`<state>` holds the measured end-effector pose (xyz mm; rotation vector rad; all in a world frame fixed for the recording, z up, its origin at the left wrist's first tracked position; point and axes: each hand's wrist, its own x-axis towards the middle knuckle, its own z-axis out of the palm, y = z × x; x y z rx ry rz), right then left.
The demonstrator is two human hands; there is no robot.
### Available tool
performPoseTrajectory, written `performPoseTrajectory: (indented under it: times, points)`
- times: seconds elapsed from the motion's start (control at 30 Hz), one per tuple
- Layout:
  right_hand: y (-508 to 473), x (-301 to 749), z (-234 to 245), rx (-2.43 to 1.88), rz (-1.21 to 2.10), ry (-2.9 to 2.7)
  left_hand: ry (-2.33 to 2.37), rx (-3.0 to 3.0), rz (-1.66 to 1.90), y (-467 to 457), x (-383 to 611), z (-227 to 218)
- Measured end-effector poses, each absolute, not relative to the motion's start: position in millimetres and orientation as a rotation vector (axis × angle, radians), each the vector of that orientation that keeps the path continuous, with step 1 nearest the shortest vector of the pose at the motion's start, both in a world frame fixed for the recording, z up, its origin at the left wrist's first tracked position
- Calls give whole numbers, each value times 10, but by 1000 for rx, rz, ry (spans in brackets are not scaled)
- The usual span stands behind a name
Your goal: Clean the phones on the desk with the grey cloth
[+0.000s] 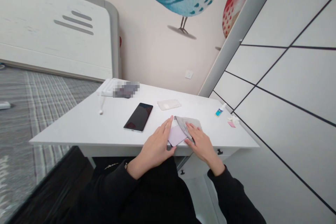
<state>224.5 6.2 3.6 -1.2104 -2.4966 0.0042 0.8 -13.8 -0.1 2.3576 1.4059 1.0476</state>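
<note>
On the near edge of the white table (86, 126) lie a pale lilac cloth (176, 135) and a grey cloth (189, 123) that partly overlaps it. My left hand (156, 146) rests on the lilac cloth's left side, fingers stretched forward. My right hand (201, 143) lies flat on the grey cloth, fingers extended and pressing it down. A black smartphone (139, 116) lies face up just left of my left hand.
A clear phone case (169, 104) sits behind the cloths. A small blue-labelled bottle (220, 110) and a pink-and-white scrap (232, 121) are at the right edge. A white charger with cable (103, 96) lies at the back left. A bed (34, 91) stands to the left, a wardrobe (288, 87) to the right.
</note>
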Motion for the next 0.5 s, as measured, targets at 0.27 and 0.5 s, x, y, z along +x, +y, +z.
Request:
performPoseTrajectory:
  times: [0.27,0.5]
  points:
    - [-37,2313,42,-1033,99,-2586,1380,2365,1063,-140,-1,-1]
    - [-69,2314,7,-919,150,-2660,1406,2351,964,-138,-3,7]
